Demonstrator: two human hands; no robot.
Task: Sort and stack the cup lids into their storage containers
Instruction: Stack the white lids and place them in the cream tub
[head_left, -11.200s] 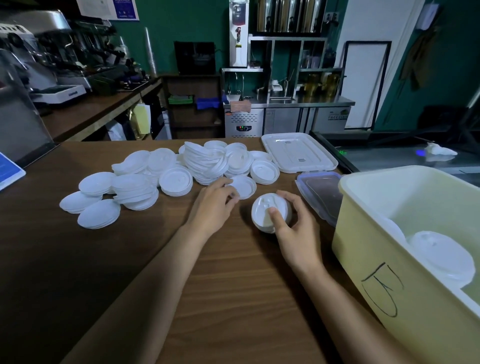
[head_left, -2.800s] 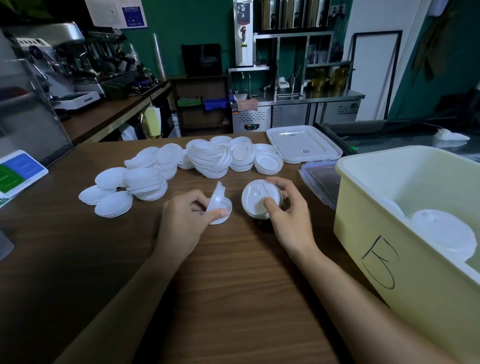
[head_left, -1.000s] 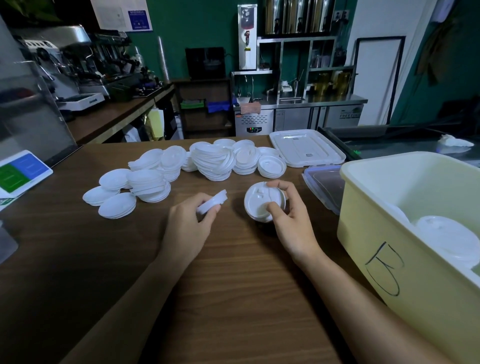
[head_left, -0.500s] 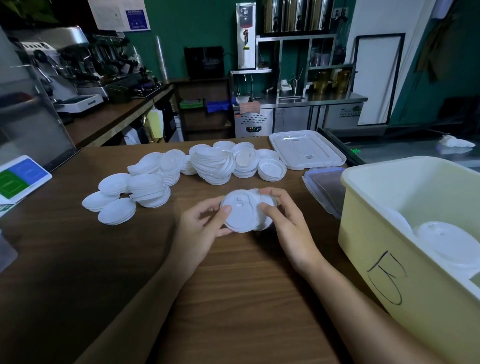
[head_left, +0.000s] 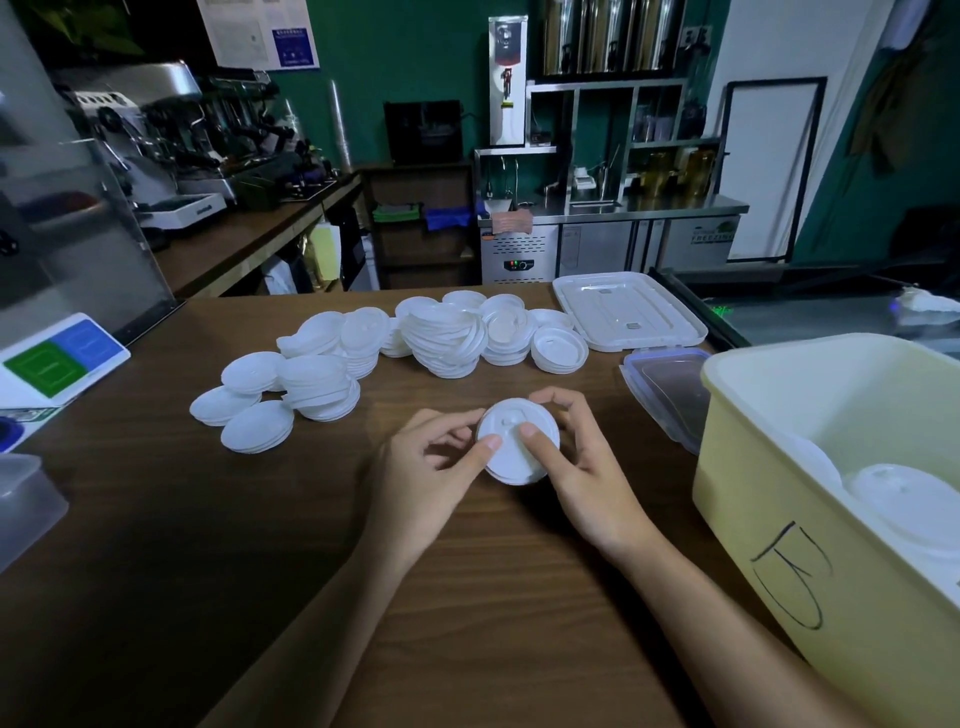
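Head view shows me the change plainly: a second ago my left hand (head_left: 431, 462) carried one loose lid apart from the small stack (head_left: 517, 449) in my right hand (head_left: 587, 467), and now that lid sits on top of it. Both hands are curled round the stack's rim, fingers behind and both thumbs pressing down on the top face, so I judge the lid is being seated flush with the ones under it. The stack rests low over the wooden counter (head_left: 208, 571), near its middle, between the loose lids (head_left: 441, 338) farther back and the yellow bin (head_left: 779, 467) to my right.

For the task this means one more lid joined to the set, and my left hand will soon be free to fetch another. The heap behind looks no smaller than before, so most of the sorting is ahead. Some larger white lids (head_left: 904, 499) already lie in the bin; whether this stack belongs there or in the clear container (head_left: 670, 395) beside it I cannot tell
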